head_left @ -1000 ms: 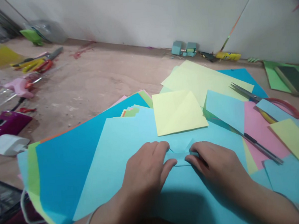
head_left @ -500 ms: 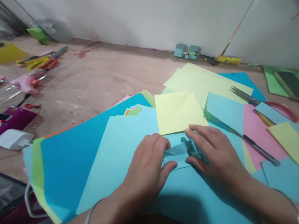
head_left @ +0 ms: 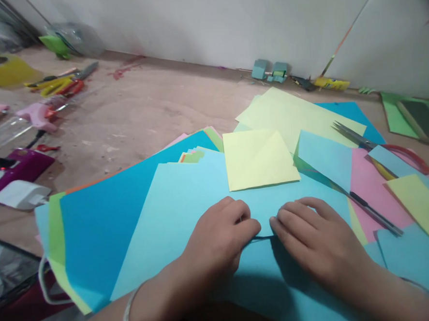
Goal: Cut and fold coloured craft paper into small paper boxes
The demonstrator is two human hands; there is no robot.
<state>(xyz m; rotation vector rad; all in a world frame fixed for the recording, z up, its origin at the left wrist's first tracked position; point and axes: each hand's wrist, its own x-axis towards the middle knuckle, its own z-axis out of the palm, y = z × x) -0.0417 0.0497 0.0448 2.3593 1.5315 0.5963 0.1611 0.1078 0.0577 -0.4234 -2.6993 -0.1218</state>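
Note:
My left hand [head_left: 222, 230] is closed on a small light blue paper piece [head_left: 264, 234], with thumb and fingers pinched at its left side. My right hand [head_left: 315, 232] has its fingers together, pressed down on the right side of the same piece. Only a strip and a dark edge of that piece show between the fingertips; the rest is covered. Both hands rest over large light blue sheets [head_left: 180, 196]. Just beyond them lies a pale yellow square [head_left: 260, 160].
Scissors [head_left: 366, 144] and a pen [head_left: 373, 211] lie on coloured papers at the right. A purple device [head_left: 22, 167], white charger [head_left: 20, 194], pink glue gun [head_left: 39, 115] and yellow tape roll [head_left: 9, 71] are at the left. A white wall [head_left: 192, 26] stands behind.
The light blue piece, raised and folded before, now lies flatter under the fingers. My right hand has moved down off the yellow square's edge, and my left fingers have closed toward the thumb.

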